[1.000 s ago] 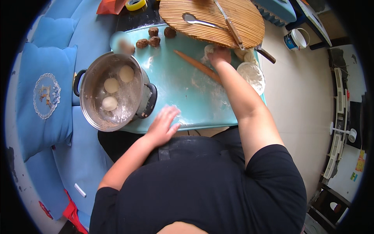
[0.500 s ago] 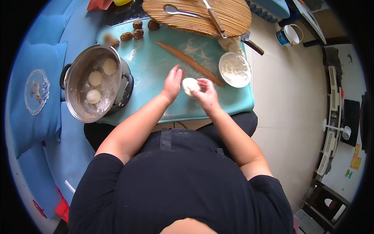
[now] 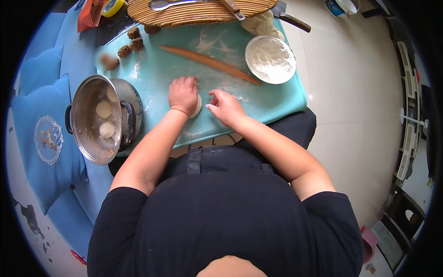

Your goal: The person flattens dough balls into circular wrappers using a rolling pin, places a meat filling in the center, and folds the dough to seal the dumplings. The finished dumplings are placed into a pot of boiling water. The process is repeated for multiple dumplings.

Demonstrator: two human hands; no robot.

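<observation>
On the green-covered table, my left hand (image 3: 183, 96) rests on a flat white round of dough (image 3: 197, 107), fingers bent and close together. Most of the round is hidden under the palm; only its right edge shows. Just to the right, my right hand (image 3: 226, 109) hovers with thumb and fingers apart and nothing in them. Beyond both hands a tapered wooden rolling pin (image 3: 210, 63) lies at a slant. A white bowl of flour (image 3: 270, 60) stands to its right. At the left, a steel pot (image 3: 76, 108) holds a few dough rounds (image 3: 104, 109).
Several brown balls of filling (image 3: 124, 51) lie at the far left of the table. A slatted round board (image 3: 198, 16) bears a spoon (image 3: 161, 5) and a wooden-handled tool (image 3: 233, 8). Pale twisted dough (image 3: 265, 25) and a broad-bladed knife (image 3: 295, 22) are at the far right.
The dough round has gone from my right hand to the table, under my left hand. My right hand has let go and drawn slightly away. The view has shifted.
</observation>
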